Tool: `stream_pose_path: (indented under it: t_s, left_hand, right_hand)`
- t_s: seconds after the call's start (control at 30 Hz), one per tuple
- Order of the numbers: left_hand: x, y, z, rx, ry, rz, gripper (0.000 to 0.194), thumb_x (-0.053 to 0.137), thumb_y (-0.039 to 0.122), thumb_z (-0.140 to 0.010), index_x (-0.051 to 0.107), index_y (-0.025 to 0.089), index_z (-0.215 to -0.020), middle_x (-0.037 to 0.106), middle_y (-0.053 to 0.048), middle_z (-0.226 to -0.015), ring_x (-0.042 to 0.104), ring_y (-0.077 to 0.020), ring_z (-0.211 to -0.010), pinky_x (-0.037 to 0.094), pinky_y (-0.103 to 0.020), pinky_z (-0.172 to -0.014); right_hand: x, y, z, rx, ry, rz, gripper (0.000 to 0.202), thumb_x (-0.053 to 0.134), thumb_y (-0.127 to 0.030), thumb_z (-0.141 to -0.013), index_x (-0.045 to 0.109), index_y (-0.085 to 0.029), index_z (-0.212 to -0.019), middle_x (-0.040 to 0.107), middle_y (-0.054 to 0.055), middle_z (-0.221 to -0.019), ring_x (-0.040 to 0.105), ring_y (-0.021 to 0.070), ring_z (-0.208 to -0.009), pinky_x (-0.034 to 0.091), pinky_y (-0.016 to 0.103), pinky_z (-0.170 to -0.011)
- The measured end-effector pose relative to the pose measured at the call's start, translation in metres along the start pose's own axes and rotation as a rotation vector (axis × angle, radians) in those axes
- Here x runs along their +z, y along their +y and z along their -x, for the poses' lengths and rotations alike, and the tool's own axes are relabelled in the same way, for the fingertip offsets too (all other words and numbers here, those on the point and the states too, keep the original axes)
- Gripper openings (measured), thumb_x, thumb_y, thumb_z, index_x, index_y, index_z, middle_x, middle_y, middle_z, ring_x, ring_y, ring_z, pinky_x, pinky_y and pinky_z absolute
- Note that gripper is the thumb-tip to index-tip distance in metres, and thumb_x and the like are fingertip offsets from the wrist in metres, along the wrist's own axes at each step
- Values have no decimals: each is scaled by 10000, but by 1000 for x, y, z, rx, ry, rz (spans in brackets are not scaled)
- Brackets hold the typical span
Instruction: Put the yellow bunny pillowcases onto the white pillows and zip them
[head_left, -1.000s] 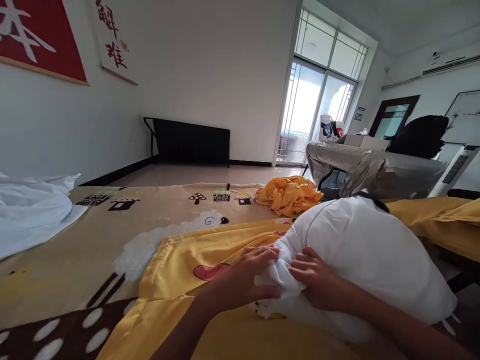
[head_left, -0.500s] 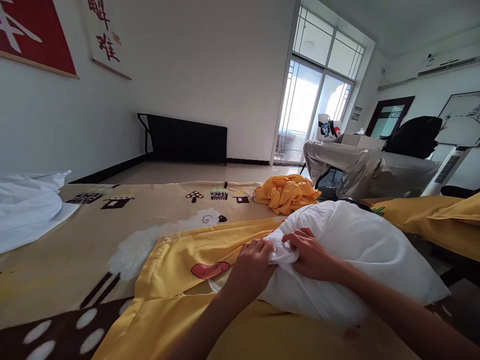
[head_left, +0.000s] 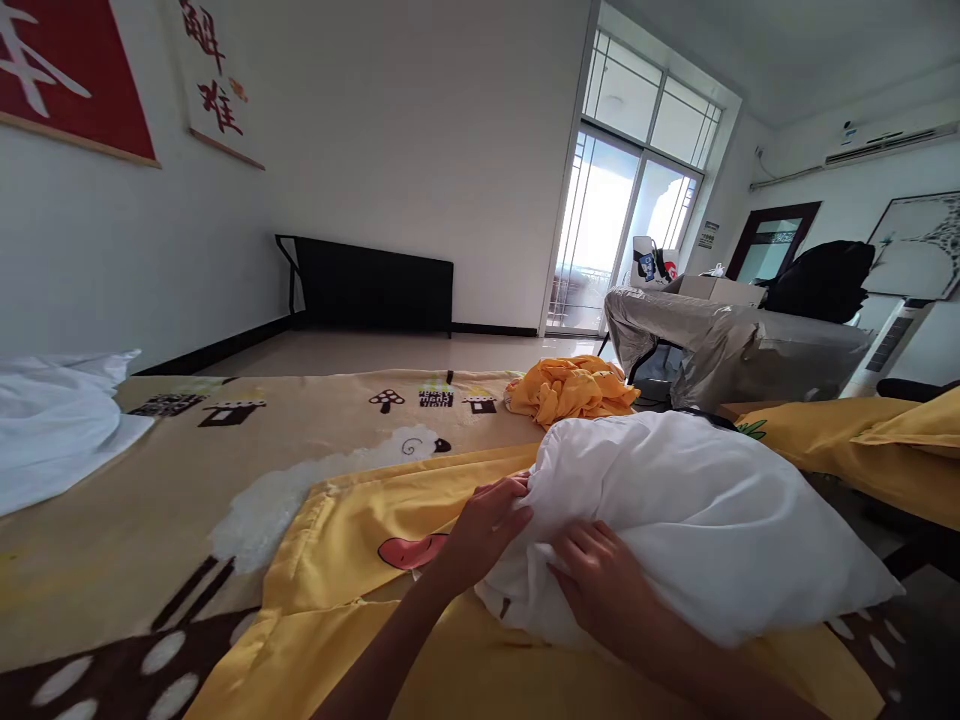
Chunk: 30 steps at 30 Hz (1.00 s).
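Observation:
A plump white pillow (head_left: pixel 697 500) lies on a yellow pillowcase (head_left: pixel 337 540) with a red printed patch (head_left: pixel 412 551) on it. My left hand (head_left: pixel 484 530) pinches the pillow's left end, its fingertips sunk in the soft cloth. Lower and to the right, my right hand (head_left: pixel 604 585) has its fingers curled into the near side of the pillow, gathering the fabric. Part of the pillowcase is hidden beneath the pillow and my forearms.
Beneath everything spreads a beige printed blanket (head_left: pixel 300 420). Crumpled orange cloth (head_left: pixel 571 388) sits at its far edge, white cloth (head_left: pixel 60 430) at the left. More yellow fabric (head_left: pixel 847 430) lies at the right. Beyond stands a plastic-covered table (head_left: pixel 795 345) with a black bag (head_left: pixel 817 280).
My hands have moved apart; the right one slid down and nearer. The bunched pillow end between them has loosened and spread toward the lower left.

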<state>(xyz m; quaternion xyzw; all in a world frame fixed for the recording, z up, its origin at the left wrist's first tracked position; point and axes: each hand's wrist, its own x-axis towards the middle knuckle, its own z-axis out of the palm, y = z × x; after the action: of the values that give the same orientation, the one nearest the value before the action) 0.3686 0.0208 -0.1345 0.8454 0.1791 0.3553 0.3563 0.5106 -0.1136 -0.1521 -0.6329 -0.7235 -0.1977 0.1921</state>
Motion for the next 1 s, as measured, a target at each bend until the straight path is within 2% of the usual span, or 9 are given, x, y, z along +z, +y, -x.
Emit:
stream_pose_path:
  t_s: [0.13,0.3,0.37,0.47,0.6,0.73,0.83,0.9,1.0]
  left_hand:
    - [-2,-6,0,-139,93,78,160,524,347,-797,536,187,-786,496,23,-692,429,-125,-677,387,-235,-634]
    - [11,-6,1,-43,107,107,62,433,204,-768,463,184,-717,461,28,-701,400,-113,-674,358,-227,-632]
    - [15,-3,3,-3,101,110,66,417,180,-758,450,188,-702,460,26,-712,406,-114,-676,366,-233,-645]
    - [19,-1,6,67,130,110,91,400,162,-752,460,192,-691,488,17,-722,448,-124,-693,387,-246,-664]
    - [25,-4,8,40,231,62,126,429,168,-771,540,199,-723,568,15,-708,517,-131,-694,428,-259,-691]
    - [23,-5,7,-12,293,62,207,506,328,-818,614,227,-964,678,-37,-978,600,-193,-923,458,-355,-885]
    - [14,-4,3,16,275,16,654,663,417,-705,430,219,-1283,516,-102,-1324,471,-265,-1211,364,-451,-1034]
    - [8,-4,1,-36,253,-10,830,730,412,-632,339,204,-1334,451,-132,-1369,448,-293,-1227,385,-478,-1010]
    - [1,-3,3,-15,387,-53,522,641,404,-740,443,213,-1183,536,-103,-1217,525,-259,-1103,462,-433,-895]
  right_hand:
    - [-5,6,6,-129,174,-41,215,425,-31,-830,550,-199,-878,591,16,-708,486,167,-650,322,308,-655]
    - [-22,8,-7,-157,441,72,237,420,-32,-850,558,-201,-944,649,83,-928,548,205,-858,356,355,-798]
    - [-25,11,-20,-151,435,71,232,415,-39,-854,555,-201,-942,611,113,-1156,511,234,-1084,327,393,-910]
    - [-23,19,-39,-196,243,-75,226,387,-70,-879,537,-203,-984,525,101,-1326,400,219,-1270,278,406,-1002]
    - [-10,33,-56,-213,83,-323,198,370,-119,-902,515,-204,-1008,653,73,-1030,564,178,-1026,376,371,-936]
    - [1,48,-64,-145,286,-350,169,366,-114,-877,508,-206,-884,631,41,-783,569,172,-741,440,348,-809]
    - [-8,58,-69,10,456,-407,115,406,-166,-868,501,-215,-911,640,52,-819,593,192,-788,463,331,-752]
    - [-20,63,-71,144,485,-479,176,443,-227,-869,492,-220,-1038,646,43,-853,615,198,-830,473,322,-738]
    - [-41,70,-73,258,443,-565,379,465,-291,-873,428,-239,-1247,649,21,-867,629,196,-870,472,324,-770]
